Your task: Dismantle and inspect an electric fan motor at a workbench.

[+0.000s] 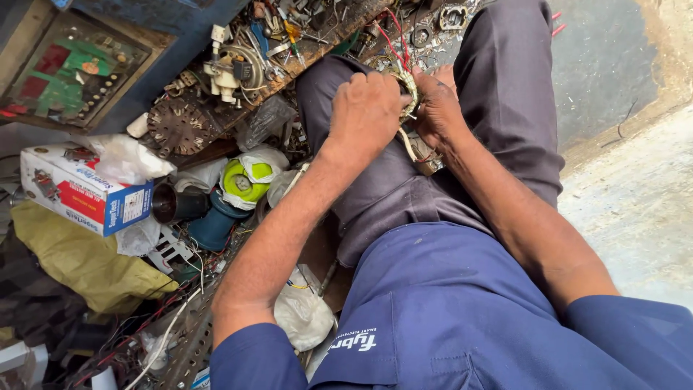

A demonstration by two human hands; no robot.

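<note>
Wire bundle (408,94) half-hidden between hands (401,108)

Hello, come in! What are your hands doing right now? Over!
Left hand and right hand both gripping a wire bundle over the lap. Red wires trail beyond. Parts clutter alongside, none between hands.

Clutter to the left, bare floor to the right

Left of the legs, a cardboard box (79,191), dark cup (173,204), plastic bags (303,314) and loose wires (166,332) crowd every gap; right of the knee the concrete floor (621,65) lies open.
</note>
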